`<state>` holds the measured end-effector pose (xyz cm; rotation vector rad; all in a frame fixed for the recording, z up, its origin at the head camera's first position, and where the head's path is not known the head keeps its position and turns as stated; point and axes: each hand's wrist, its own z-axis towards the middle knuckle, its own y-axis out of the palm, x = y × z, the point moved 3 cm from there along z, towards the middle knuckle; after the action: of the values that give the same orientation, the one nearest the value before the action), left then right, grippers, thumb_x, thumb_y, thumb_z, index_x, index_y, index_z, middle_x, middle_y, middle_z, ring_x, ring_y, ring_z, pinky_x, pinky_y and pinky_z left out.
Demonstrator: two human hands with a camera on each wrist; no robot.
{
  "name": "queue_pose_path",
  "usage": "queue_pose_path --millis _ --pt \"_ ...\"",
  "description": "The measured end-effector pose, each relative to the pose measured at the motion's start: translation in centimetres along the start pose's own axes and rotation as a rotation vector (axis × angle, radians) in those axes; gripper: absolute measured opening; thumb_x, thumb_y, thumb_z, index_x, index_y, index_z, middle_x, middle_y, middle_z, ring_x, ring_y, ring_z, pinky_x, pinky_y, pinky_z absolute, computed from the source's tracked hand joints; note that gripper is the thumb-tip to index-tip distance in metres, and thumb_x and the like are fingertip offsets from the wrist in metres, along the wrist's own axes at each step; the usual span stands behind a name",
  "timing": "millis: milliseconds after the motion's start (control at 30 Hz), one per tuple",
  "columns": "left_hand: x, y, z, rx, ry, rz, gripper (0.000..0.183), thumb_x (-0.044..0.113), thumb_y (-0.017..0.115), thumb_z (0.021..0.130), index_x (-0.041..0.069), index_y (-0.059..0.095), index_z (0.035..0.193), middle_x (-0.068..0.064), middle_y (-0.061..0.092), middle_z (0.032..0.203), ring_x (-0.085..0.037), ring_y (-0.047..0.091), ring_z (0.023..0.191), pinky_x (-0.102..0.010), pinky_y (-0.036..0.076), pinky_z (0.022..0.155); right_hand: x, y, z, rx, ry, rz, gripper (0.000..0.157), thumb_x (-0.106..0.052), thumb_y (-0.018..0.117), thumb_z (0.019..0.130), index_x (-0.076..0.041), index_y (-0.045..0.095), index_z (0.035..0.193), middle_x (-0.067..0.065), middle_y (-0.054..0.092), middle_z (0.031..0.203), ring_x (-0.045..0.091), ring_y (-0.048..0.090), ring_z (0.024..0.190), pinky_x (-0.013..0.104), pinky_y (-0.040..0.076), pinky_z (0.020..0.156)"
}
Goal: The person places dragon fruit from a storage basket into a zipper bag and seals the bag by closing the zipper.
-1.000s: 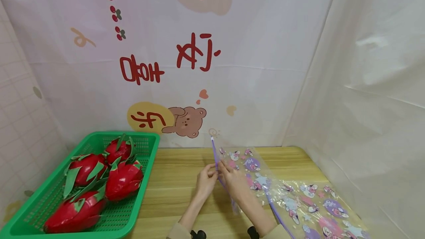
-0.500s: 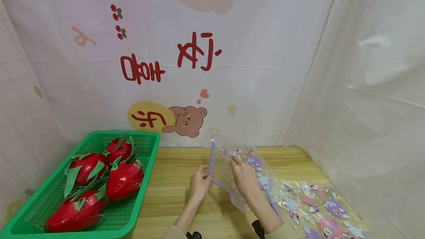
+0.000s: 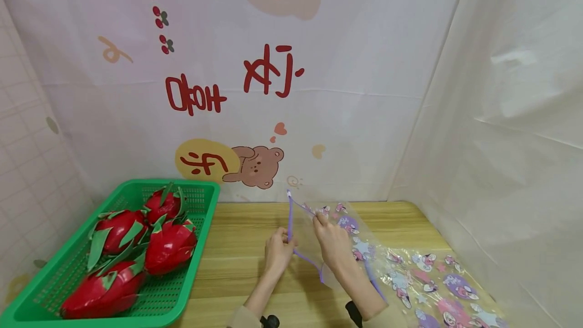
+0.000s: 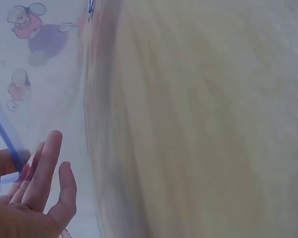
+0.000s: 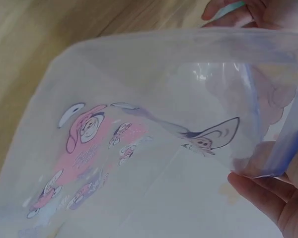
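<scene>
My left hand [image 3: 278, 253] pinches one purple-edged side of the mouth of a clear zip bag [image 3: 306, 234] printed with cartoon figures. Thumb and index finger close on the purple strip in the left wrist view, while the other fingers [image 4: 49, 168] extend. My right hand [image 3: 335, 247] holds the opposite edge of the mouth. In the right wrist view its thumb and fingers [image 5: 260, 196] grip that edge, and the bag's wall [image 5: 99, 134] spreads out beside them. The mouth gapes between the two hands, with the white slider [image 3: 289, 194] at its far corner.
A second printed bag [image 3: 425, 283] with a purple strip lies at the right of the wooden table [image 3: 241, 267]. On the left stands a green basket [image 3: 210, 211] with several red dragon fruits [image 3: 169, 247]. Fabric walls [image 3: 355, 115] enclose the table.
Both hands were together at the purple strip. The right hand has moved right with one edge, and the bag's mouth has spread open. Lately the left hand has shifted slightly right.
</scene>
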<state>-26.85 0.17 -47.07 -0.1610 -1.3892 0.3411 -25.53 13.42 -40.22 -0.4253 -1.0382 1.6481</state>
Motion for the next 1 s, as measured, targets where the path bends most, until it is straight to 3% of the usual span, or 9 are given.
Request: queue_pose_path --millis 100,167,233,300,400,533,733,867,1000 --pt "-0.4 -0.1 -0.1 -0.007 0.012 -0.005 0.016 -0.003 0.062 0.084 -0.008 0.059 0.098 -0.02 0.072 0.082 -0.026 0.07 0.063 -0.018 0.046 0.044 0.3 -0.3 0.0 0.017 -0.011 -0.003 0.039 0.011 0.074 0.07 -0.001 0.068 0.107 0.014 0.069 0.114 0.01 0.059 0.05 0.007 0.031 0.036" --pt "-0.6 -0.2 -0.1 -0.009 0.011 -0.014 0.017 -0.005 0.061 0.084 -0.009 0.059 0.1 -0.022 0.072 0.082 -0.028 0.071 0.063 -0.019 0.047 0.044 0.6 -0.6 0.1 0.035 -0.013 -0.006 0.039 0.011 0.074 0.069 -0.001 0.069 0.106 0.015 0.069 0.113 0.019 0.07 0.069 0.009 0.038 0.038" --pt "-0.9 -0.3 -0.2 -0.019 0.003 -0.033 0.019 -0.005 0.06 0.084 -0.011 0.058 0.103 -0.024 0.071 0.083 -0.029 0.071 0.061 -0.019 0.046 0.042 0.9 -0.8 0.2 0.05 -0.007 -0.011 0.039 0.012 0.074 0.069 -0.001 0.069 0.105 0.015 0.069 0.113 0.027 0.072 0.086 0.012 0.045 0.042" --pt "-1.1 -0.5 -0.3 -0.022 -0.014 -0.045 0.021 -0.005 0.059 0.085 -0.012 0.058 0.105 -0.026 0.07 0.082 -0.028 0.07 0.059 -0.018 0.045 0.04 1.2 -1.1 0.3 0.067 0.004 -0.024 0.038 0.012 0.075 0.067 -0.001 0.069 0.103 0.015 0.069 0.112 0.029 0.071 0.091 0.018 0.053 0.048" --pt "-1.4 -0.8 -0.5 -0.009 -0.049 -0.017 0.022 -0.004 0.058 0.086 -0.012 0.058 0.107 -0.024 0.069 0.079 -0.024 0.069 0.056 -0.017 0.041 0.037 1.7 -1.6 0.5 0.13 0.035 -0.046 0.034 0.012 0.076 0.066 -0.001 0.07 0.097 0.013 0.071 0.108 0.028 0.072 0.083 0.021 0.055 0.051" --pt "-1.6 -1.2 -0.6 -0.002 -0.086 0.02 0.021 -0.004 0.059 0.086 -0.01 0.059 0.106 -0.022 0.069 0.077 -0.022 0.069 0.056 -0.017 0.041 0.037 2.2 -2.0 0.7 0.219 0.056 -0.061 0.034 0.012 0.077 0.065 -0.003 0.069 0.094 0.012 0.073 0.1 0.025 0.071 0.069 0.019 0.049 0.043" --pt "-1.6 -1.0 -0.3 -0.023 -0.059 -0.03 0.02 -0.002 0.059 0.086 -0.009 0.061 0.105 -0.022 0.07 0.081 -0.026 0.071 0.062 -0.024 0.055 0.049 2.0 -1.7 0.5 0.2 0.024 -0.039 0.041 0.012 0.074 0.069 -0.002 0.061 0.105 0.011 0.073 0.098 0.013 0.052 0.043 0.013 0.033 0.035" --pt "-1.5 -0.9 -0.2 -0.03 -0.039 -0.032 0.019 -0.001 0.056 0.089 -0.01 0.061 0.105 -0.021 0.071 0.081 -0.027 0.071 0.063 -0.023 0.054 0.049 2.0 -1.6 0.3 0.171 0.016 -0.026 0.04 0.011 0.075 0.068 -0.001 0.065 0.105 0.014 0.074 0.097 0.02 0.064 0.052 0.016 0.044 0.039" --pt "-1.5 -1.2 -0.4 -0.007 -0.062 0.055 0.014 0.0 0.056 0.088 -0.006 0.063 0.099 -0.014 0.068 0.071 -0.021 0.065 0.055 -0.019 0.041 0.039 2.3 -1.8 0.5 0.198 0.039 -0.051 0.036 0.009 0.077 0.067 -0.002 0.068 0.101 0.013 0.074 0.096 0.026 0.071 0.069 0.021 0.053 0.047"
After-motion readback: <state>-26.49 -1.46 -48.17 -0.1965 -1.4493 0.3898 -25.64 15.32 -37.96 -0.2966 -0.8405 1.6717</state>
